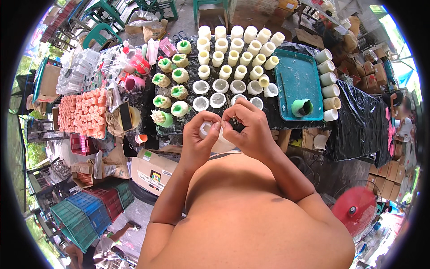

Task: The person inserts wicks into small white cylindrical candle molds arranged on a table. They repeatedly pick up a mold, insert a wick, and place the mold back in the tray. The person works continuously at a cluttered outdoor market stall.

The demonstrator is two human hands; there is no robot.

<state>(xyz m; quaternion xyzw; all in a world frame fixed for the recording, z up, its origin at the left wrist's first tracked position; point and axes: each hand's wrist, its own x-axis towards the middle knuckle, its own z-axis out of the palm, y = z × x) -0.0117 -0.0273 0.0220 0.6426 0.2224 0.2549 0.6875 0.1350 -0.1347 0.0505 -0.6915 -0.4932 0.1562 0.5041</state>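
Note:
Close to my body, just off the near edge of the black-covered table [277, 107], both hands work at a whitish cup-like piece [221, 144]. My left hand [199, 136] is closed around its left side, thumb toward the rim. The fingers of my right hand [245, 125] are pinched together at the rim, fingertips almost meeting the left ones. A small dark, thin thing shows among the right fingers; its kind is hidden. Beyond the hands stand white cups [217, 99] with hollow, cloudy insides. Farther back are rows of cream-coloured cylinders [233, 57].
On the right lies a teal tray [286, 67] with a green cup [302, 108], beside a column of cream cylinders [328, 78]. Green-topped cream pieces [180, 75] stand left. Many pink pieces [83, 114] fill the far left. A red fan [354, 210] stands at lower right.

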